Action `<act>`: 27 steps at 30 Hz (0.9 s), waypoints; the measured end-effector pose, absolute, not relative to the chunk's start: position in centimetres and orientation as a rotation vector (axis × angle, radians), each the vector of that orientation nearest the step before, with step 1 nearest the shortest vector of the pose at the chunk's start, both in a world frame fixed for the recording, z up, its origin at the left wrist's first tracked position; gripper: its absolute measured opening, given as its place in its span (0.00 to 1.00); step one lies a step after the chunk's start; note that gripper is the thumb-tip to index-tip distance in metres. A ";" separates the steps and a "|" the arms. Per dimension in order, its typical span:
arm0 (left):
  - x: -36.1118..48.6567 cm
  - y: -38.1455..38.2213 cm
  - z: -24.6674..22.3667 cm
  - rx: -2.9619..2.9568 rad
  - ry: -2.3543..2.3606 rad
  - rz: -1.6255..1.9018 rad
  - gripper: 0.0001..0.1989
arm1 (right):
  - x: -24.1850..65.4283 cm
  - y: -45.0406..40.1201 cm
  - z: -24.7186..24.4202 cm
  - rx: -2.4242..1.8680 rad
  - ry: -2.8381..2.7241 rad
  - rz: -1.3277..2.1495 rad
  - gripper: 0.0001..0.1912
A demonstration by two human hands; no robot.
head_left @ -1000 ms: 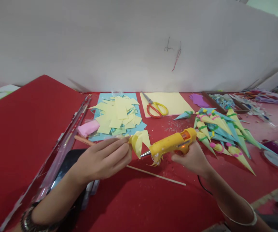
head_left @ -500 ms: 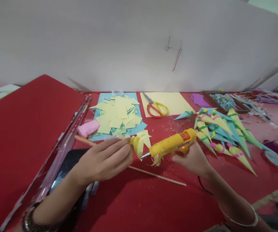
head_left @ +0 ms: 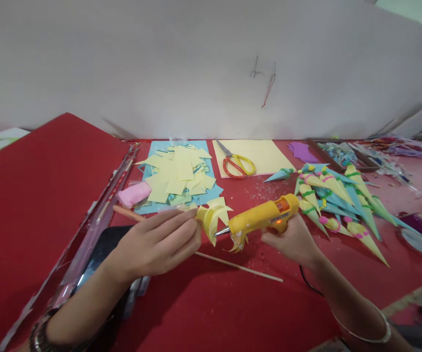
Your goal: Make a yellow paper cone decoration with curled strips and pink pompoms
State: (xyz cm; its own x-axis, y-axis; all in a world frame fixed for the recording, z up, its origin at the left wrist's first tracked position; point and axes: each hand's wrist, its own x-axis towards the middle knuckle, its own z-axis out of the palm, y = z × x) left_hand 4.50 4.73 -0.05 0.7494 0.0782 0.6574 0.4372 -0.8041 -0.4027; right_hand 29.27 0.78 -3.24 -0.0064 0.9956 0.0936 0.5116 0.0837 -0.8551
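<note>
My right hand (head_left: 287,239) grips a yellow hot glue gun (head_left: 258,218) by its handle, an orange light glowing on its side. The metal nozzle points left, close to a curled yellow paper piece (head_left: 211,220). My left hand (head_left: 163,242) pinches that curled paper with closed fingers; part of it is hidden behind them. Whether the nozzle touches the paper I cannot tell. Below the hands a thin wooden stick (head_left: 240,267) lies on the red table (head_left: 211,313). A brown stick (head_left: 127,213) shows behind my left hand.
Cut yellow paper pieces (head_left: 181,171) are heaped on blue sheets at the back. Scissors (head_left: 238,164) lie on cream sheets (head_left: 265,151). Decorated paper cones (head_left: 335,190) are piled at right. A dark phone-like slab (head_left: 101,254) lies beneath my left forearm. A pink packet (head_left: 134,194) sits at left.
The glue gun has shifted very slightly right and up. The curled paper has turned a little, showing more of its layered curls.
</note>
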 end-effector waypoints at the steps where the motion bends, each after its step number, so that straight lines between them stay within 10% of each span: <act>1: 4.5 4.7 0.0 -2.402 -0.397 -0.882 0.07 | 29.3 0.8 -3.2 -1.523 -1.619 0.821 0.03; 27: 4.5 4.7 0.1 -2.369 -0.362 -0.879 0.08 | 29.5 1.1 -3.4 -1.570 -1.660 0.740 0.03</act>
